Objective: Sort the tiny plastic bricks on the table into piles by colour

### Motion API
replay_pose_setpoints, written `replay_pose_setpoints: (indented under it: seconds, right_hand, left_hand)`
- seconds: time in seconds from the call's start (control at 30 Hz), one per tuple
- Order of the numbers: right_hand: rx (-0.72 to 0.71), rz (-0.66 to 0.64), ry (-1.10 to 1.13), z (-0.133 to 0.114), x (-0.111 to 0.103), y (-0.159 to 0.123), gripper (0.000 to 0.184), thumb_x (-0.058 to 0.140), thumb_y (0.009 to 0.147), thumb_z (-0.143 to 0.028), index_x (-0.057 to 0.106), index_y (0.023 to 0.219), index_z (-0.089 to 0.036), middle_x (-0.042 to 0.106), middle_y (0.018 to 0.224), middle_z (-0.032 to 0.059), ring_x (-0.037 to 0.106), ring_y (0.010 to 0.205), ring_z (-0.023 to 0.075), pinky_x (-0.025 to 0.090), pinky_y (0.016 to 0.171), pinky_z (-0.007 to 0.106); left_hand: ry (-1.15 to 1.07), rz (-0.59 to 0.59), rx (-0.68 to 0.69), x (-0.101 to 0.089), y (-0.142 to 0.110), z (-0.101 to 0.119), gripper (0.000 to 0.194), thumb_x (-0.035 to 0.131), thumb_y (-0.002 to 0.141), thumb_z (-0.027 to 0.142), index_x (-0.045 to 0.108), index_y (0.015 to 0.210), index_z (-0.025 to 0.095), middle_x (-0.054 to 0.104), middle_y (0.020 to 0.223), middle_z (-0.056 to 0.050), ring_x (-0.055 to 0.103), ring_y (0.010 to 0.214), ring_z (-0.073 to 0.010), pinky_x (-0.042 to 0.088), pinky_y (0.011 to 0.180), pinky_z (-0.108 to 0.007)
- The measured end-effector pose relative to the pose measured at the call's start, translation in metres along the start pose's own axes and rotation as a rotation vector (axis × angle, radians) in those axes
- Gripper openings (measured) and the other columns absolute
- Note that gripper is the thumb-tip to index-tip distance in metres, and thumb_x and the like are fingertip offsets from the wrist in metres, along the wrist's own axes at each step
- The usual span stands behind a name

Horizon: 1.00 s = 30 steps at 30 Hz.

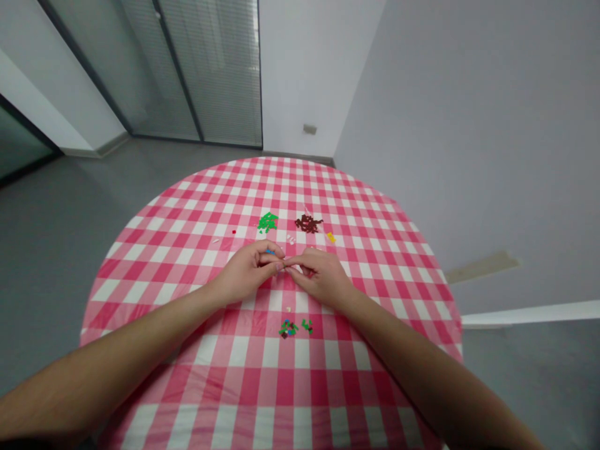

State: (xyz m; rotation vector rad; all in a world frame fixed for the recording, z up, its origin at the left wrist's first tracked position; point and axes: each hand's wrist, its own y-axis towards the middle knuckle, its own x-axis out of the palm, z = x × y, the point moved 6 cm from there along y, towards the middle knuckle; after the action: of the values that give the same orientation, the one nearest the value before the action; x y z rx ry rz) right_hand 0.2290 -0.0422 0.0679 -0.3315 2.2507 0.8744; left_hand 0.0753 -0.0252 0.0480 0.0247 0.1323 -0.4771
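Note:
My left hand [248, 269] and my right hand [321, 273] meet over the middle of the table, fingertips pinched together. Whatever sits between them is too small and too covered to name. Small blue pieces [270, 252] show beside the fingers of my left hand. Beyond my hands lie a pile of small green pieces [267, 222] and a pile of dark brown pieces [308, 224]. A few white pieces [291, 239] rest between the piles and my fingers. Nearer to me are a mixed cluster of coloured pieces [288, 329] and a smaller, mostly green cluster [307, 325].
A red-and-white checked cloth [225, 390] covers the round table. Yellow pieces [331, 237] lie right of the brown pile, a red piece [234, 232] left of the green one. One pale piece [289, 309] is before my hands. Walls and a glass partition [225, 75] stand beyond.

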Motion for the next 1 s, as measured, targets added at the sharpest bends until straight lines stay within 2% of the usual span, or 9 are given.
replay_pose_setpoints:
  seconds: [0.27, 0.33, 0.47, 0.57, 0.67, 0.77, 1.0]
  right_hand:
    - [0.123, -0.066, 0.006, 0.004, 0.004, 0.000, 0.022, 0.062, 0.092, -0.026, 0.079, 0.106, -0.025, 0.069, 0.073, 0.0026, 0.056, 0.064, 0.0147, 0.042, 0.064, 0.026]
    - [0.129, -0.071, 0.005, 0.004, 0.004, 0.000, 0.022, 0.062, 0.092, -0.026, 0.079, 0.106, -0.024, 0.069, 0.074, 0.0033, 0.057, 0.065, 0.0149, 0.042, 0.064, 0.027]
    - [0.175, -0.070, 0.047, 0.005, 0.003, 0.002, 0.020, 0.063, 0.092, -0.027, 0.081, 0.100, -0.022, 0.068, 0.071, 0.0034, 0.056, 0.063, 0.0149, 0.041, 0.063, 0.027]
    - [0.286, -0.106, 0.174, 0.011, 0.005, 0.002, 0.020, 0.064, 0.090, -0.029, 0.082, 0.098, -0.022, 0.069, 0.068, 0.0024, 0.056, 0.060, 0.0144, 0.040, 0.059, 0.027]
    - [0.383, -0.155, 0.377, 0.016, 0.009, 0.002, 0.020, 0.064, 0.089, -0.031, 0.082, 0.096, -0.023, 0.076, 0.080, 0.0040, 0.063, 0.068, 0.0159, 0.045, 0.063, 0.027]
    - [0.436, -0.173, 0.522, 0.019, 0.011, 0.001, 0.022, 0.064, 0.088, -0.033, 0.081, 0.095, -0.022, 0.078, 0.086, 0.0051, 0.066, 0.072, 0.0172, 0.049, 0.067, 0.029]
    - [0.532, -0.147, 0.617, 0.027, 0.016, -0.002, 0.021, 0.074, 0.078, -0.040, 0.080, 0.085, -0.020, 0.076, 0.076, 0.0040, 0.062, 0.066, 0.0154, 0.048, 0.063, 0.028]
  left_hand:
    - [0.041, -0.007, -0.008, 0.002, -0.002, 0.000, 0.028, 0.065, 0.085, 0.034, 0.056, 0.106, 0.019, 0.078, 0.088, -0.004, 0.064, 0.062, -0.0136, 0.043, 0.056, -0.024]
    - [0.104, 0.016, 0.015, 0.001, -0.003, 0.002, 0.024, 0.064, 0.085, 0.031, 0.058, 0.104, 0.018, 0.078, 0.089, -0.005, 0.067, 0.067, -0.0151, 0.046, 0.059, -0.025]
    - [0.395, 0.098, 0.201, -0.005, -0.005, 0.016, 0.010, 0.062, 0.086, 0.026, 0.068, 0.091, 0.019, 0.075, 0.085, -0.003, 0.067, 0.075, -0.0163, 0.049, 0.066, -0.027]
    - [0.560, 0.119, 0.403, -0.005, -0.009, 0.027, 0.011, 0.061, 0.089, 0.021, 0.072, 0.089, 0.020, 0.075, 0.086, -0.003, 0.067, 0.080, -0.0169, 0.051, 0.074, -0.030]
    - [0.618, 0.115, 0.536, -0.004, -0.013, 0.033, 0.014, 0.059, 0.092, 0.017, 0.073, 0.092, 0.020, 0.076, 0.089, -0.004, 0.069, 0.086, -0.0175, 0.053, 0.081, -0.031]
    - [0.645, 0.130, 0.585, -0.003, -0.016, 0.035, 0.015, 0.059, 0.093, 0.017, 0.073, 0.095, 0.020, 0.077, 0.090, -0.004, 0.070, 0.086, -0.0174, 0.054, 0.082, -0.031]
    - [0.686, 0.121, 0.612, -0.001, -0.017, 0.039, 0.016, 0.058, 0.096, 0.020, 0.074, 0.095, 0.020, 0.078, 0.088, -0.005, 0.071, 0.084, -0.0175, 0.055, 0.081, -0.031]
